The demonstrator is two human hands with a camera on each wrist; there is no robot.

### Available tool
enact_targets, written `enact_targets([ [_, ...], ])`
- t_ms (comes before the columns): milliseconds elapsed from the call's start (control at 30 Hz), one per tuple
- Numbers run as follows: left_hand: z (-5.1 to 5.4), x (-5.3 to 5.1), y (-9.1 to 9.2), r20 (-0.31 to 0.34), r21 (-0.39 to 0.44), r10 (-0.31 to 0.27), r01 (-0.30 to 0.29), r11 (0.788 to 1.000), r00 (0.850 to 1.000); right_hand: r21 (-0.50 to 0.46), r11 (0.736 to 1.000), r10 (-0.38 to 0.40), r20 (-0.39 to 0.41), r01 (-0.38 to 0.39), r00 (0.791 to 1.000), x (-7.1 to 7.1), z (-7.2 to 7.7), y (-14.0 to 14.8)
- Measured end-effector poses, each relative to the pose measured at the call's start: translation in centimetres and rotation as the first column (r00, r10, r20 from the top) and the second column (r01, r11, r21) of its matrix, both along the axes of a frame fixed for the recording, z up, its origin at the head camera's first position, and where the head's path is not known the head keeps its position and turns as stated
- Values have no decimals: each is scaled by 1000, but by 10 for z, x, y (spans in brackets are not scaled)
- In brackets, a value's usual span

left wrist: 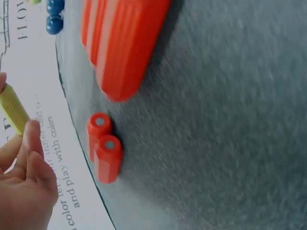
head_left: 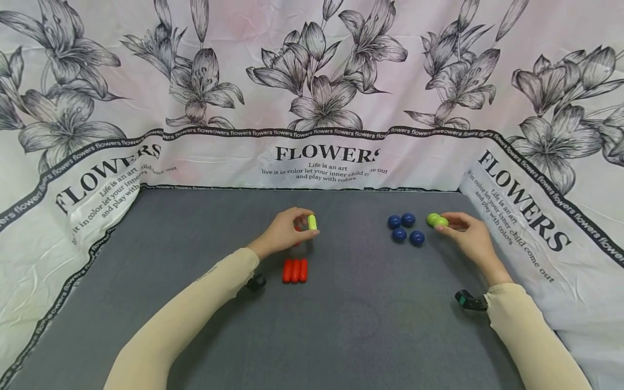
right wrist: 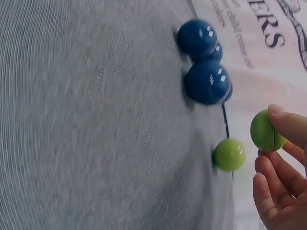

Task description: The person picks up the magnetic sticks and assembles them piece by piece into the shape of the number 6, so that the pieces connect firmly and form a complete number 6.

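Note:
My left hand (head_left: 280,233) pinches a short yellow-green magnetic rod (head_left: 312,222) between thumb and fingertips, raised above the table. Beneath that hand, two red rods (left wrist: 108,160) stand upright side by side, with round silver tips on top. Nearer to me, three red rods (head_left: 294,271) lie in a row. On the right, my right hand (head_left: 469,238) holds a light green ball (right wrist: 264,132) with a seam between thumb and fingers. A second green ball (right wrist: 230,155) rests on the table beside it. Several dark blue balls (head_left: 408,219) are grouped left of the right hand.
A dark grey cloth covers the table (head_left: 351,325). White fabric (head_left: 322,162) with flower drawings and lettering rises along the back and both sides. Dark wrist devices (head_left: 470,300) show at both sleeves.

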State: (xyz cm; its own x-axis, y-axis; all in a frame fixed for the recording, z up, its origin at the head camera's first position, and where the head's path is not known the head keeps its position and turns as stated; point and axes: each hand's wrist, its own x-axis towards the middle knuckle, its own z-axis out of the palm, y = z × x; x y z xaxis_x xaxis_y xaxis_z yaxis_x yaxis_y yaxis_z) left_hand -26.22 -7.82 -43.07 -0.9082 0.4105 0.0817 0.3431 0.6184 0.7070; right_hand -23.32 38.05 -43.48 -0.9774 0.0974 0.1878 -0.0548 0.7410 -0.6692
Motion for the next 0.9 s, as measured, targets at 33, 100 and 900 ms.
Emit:
enact_targets([
  [33, 1, 1, 1, 8, 16, -9, 8, 1000, 1000, -3, 1000, 7, -5, -7, 1000, 1, 2, -2],
  [100, 2, 3, 3, 35, 41, -17, 15, 999, 999, -12, 1000, 22, -13, -22, 1000, 1, 5, -8],
  [900, 5, 15, 15, 123, -49, -66, 72, 996, 990, -49, 976, 215, 74, -212, 974, 11, 11, -74],
])
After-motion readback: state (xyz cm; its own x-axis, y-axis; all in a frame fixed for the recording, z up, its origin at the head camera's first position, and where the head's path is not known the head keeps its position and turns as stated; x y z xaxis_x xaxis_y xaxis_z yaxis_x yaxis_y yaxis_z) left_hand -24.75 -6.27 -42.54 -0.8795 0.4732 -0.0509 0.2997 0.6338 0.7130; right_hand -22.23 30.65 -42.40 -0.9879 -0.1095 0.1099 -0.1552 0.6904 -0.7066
